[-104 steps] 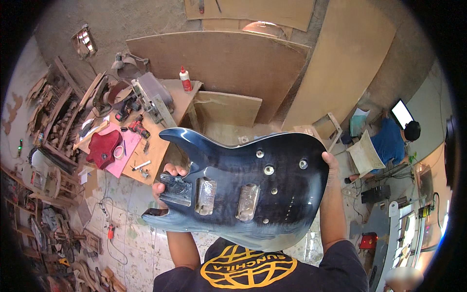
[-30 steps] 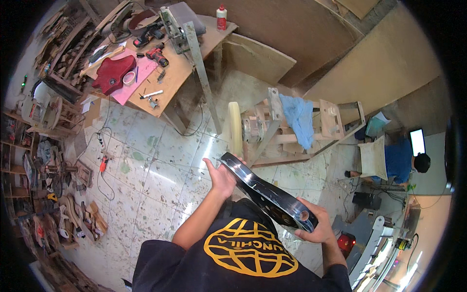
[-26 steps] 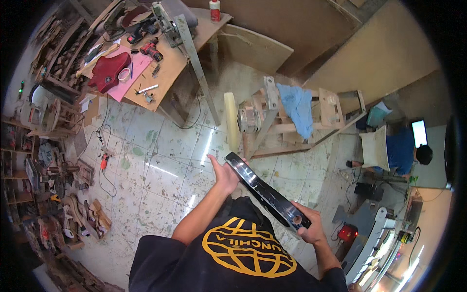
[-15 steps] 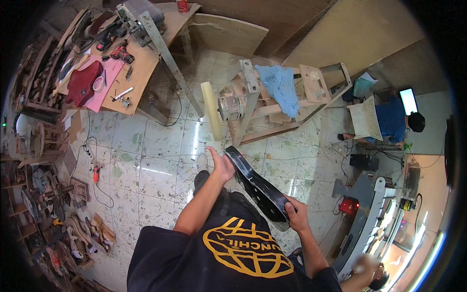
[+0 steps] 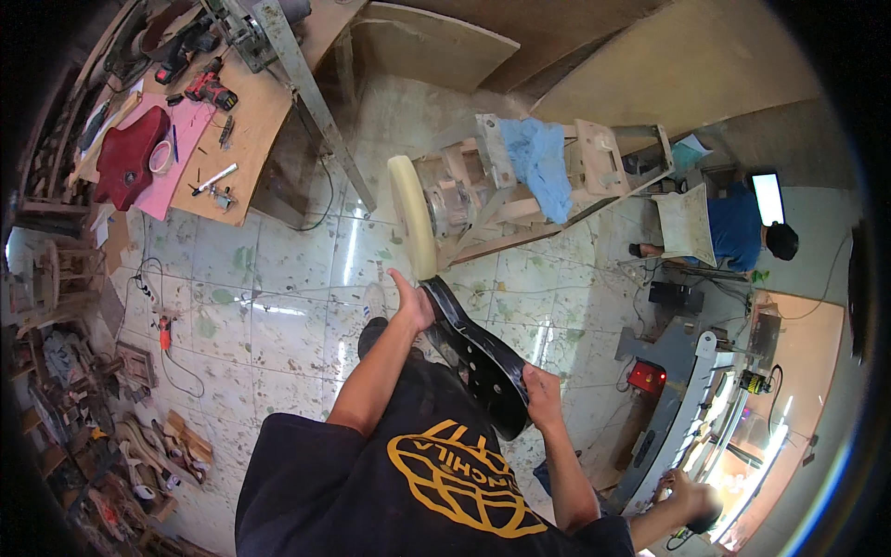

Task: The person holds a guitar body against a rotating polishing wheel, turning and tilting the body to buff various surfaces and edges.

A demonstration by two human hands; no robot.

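Holding the black guitar body (image 5: pixel 484 371) aslant, supporting its far end with the left hand (image 5: pixel 409 306), with raised thumb, and grasping its nearer edge in the right hand (image 5: pixel 542 395). Ahead of the left hand, near to the pale wheel (image 5: pixel 411 218); cannot tell if touching. Past both hands, to see a motor (image 5: pixel 451 206) inside the wooden frame (image 5: pixel 495 150); farther, to their left, a red body (image 5: pixel 133 160) on the table (image 5: pixel 255 139).

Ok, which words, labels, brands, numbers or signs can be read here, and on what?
Black shirt: yellow lettering across a globe-shaped print; partly legible, but I won't copy it.
Held guitar body: no text visible.
Red-and-black drill: too small to read.
Lit screen: washed out, unreadable.
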